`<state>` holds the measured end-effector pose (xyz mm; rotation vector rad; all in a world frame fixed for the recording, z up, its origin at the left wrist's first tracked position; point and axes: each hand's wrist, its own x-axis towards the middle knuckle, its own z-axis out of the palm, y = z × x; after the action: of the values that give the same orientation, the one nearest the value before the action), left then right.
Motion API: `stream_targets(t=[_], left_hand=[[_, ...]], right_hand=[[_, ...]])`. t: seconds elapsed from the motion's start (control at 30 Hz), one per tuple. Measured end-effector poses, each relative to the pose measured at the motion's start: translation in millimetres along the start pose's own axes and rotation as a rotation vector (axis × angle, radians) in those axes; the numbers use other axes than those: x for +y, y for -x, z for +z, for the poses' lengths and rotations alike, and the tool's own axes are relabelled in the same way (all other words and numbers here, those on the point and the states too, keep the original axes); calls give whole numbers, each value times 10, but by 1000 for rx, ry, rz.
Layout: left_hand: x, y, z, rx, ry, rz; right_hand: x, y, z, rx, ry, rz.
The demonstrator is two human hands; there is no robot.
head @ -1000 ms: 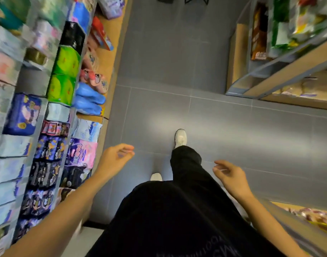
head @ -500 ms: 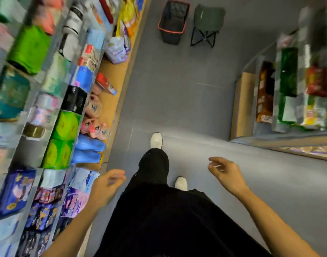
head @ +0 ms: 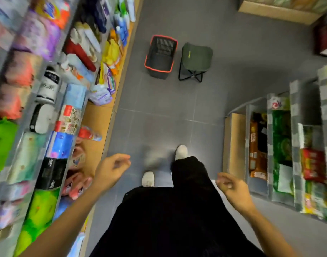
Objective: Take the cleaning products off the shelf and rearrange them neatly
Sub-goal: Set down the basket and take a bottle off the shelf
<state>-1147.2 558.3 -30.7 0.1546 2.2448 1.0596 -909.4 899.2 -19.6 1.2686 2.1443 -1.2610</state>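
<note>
While the shelf (head: 96,119) goes untouched, the left hand (head: 110,169) and right hand (head: 233,190) hang loosely curled (blurred, apparently empty).

A grey tiled aisle floor (head: 159,117) runs open down the middle, with free room just ahead of the person's feet. The left shelf unit (head: 97,119), crammed with packets (head: 59,145) and bottles (head: 122,21), walls in the whole left side, and the right shelf unit (head: 233,141) of snack packs closes in the near right. Further ahead a red-rimmed shopping basket (head: 160,58) and a green folding stool (head: 196,54) stand just beside each other mid-aisle, leaving a narrow strip on their left and wider floor on their right
</note>
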Motion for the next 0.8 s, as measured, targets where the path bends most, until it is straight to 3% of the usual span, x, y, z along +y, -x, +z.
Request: stream_targets(t=[0.13, 0.27, 0.5, 0.8], left_hand=[[650, -1033, -9, -10, -39, 19], [1238, -1840, 102, 7, -82, -84], [2095, -2889, 110, 114, -37, -176], [2716, -4705, -89, 164, 129, -237]], right_hand=[[-353, -886, -390, -24, -22, 3], [-943, -1885, -912, -71, 2, -60], [-2466, -3411, -1766, -154, 131, -241], [-4297, -5124, -2102, -205, 280, -345]])
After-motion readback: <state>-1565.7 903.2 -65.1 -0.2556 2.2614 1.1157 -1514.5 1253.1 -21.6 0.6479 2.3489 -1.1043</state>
